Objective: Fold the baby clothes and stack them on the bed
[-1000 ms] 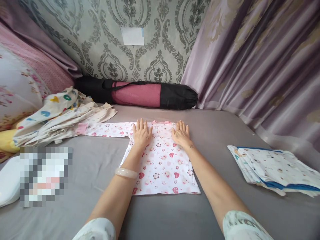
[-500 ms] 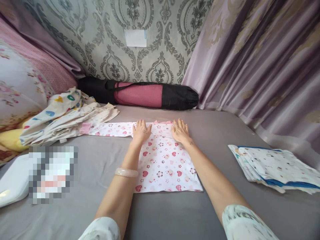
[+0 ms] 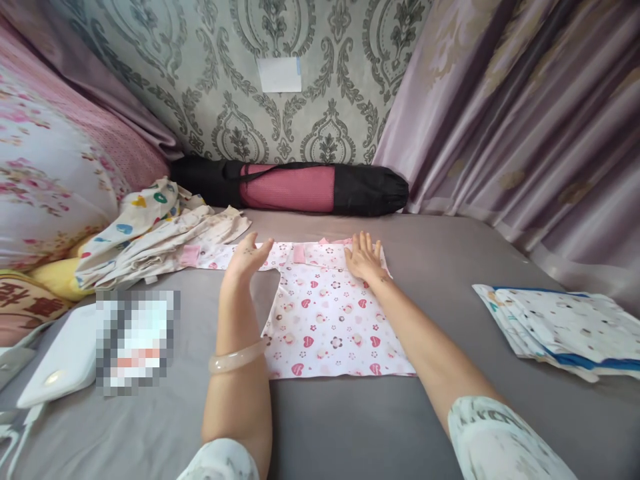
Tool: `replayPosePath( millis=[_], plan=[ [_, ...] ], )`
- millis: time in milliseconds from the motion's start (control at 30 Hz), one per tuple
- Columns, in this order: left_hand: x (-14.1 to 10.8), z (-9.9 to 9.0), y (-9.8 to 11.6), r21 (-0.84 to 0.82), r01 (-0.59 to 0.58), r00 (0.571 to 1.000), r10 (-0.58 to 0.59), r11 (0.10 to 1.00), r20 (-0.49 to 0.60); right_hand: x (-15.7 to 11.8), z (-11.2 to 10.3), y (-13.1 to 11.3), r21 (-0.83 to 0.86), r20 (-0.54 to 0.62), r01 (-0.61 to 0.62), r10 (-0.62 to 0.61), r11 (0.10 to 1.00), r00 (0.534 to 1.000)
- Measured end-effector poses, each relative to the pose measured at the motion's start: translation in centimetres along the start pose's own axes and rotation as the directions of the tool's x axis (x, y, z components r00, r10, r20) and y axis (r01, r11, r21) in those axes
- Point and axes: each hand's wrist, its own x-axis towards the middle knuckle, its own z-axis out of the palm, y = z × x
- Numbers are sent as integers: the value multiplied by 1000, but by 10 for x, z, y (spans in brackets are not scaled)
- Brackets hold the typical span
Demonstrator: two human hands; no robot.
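Under the loosely spread fingers of the right hand [image 3: 366, 260] there's a heart-print shirt [image 3: 330, 320] lying flat, one sleeve [image 3: 325, 256] folded across. The left hand [image 3: 245, 259] is over the other sleeve [image 3: 215, 258], thumb wide, can't tell if it's touching. Rumpled clothes [image 3: 145, 247] sit left of those fingers.

At nine o'clock, a cushion [image 3: 30, 321] bears illegible Chinese characters [image 3: 47, 310]. At six, hearts [image 3: 307, 342] on the long-sleeved shirt [image 3: 326, 323] carry unreadably small print.

The head-worn camera faces forward and down, near above a grey cloth surface [image 3: 350, 427], toward a grey damask-patterned wall [image 3: 325, 60].
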Motion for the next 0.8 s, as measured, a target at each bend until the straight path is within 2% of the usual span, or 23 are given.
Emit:
replayPosePath(
  millis=[133, 267, 400, 467, 567, 667, 800],
  plan=[
    [-6, -15, -7, -90, 22, 999, -26, 996, -45, 3, 9, -21, 50, 42, -11, 8, 999, 999],
    [-9, -21, -17, -140, 120, 992, -124, 983, -18, 7, 15, -20, 58, 45, -16, 13, 998, 999],
    [-4, -22, -27, -214, 176, 983, -183, 961, -11, 7, 7, -21, 39, 80, -44, 41, 998, 996],
    [1, -22, -31, -231, 206, 976, -217, 951, -23, 4, 3, -31, 14, 50, -41, 41, 999, 998],
    [7, -21, -39, -242, 262, 955, -286, 934, -72, -1, 2, -56, 10, 9, 52, -52, 999, 999],
    [10, -22, -47, -253, 299, 939, -331, 920, -96, -3, 8, -78, 57, 85, 89, -93, 994, 992],
    [11, -27, -55, -276, 319, 932, -354, 906, -82, 1, 15, -84, 69, 102, 68, -75, 995, 992]
  ],
)
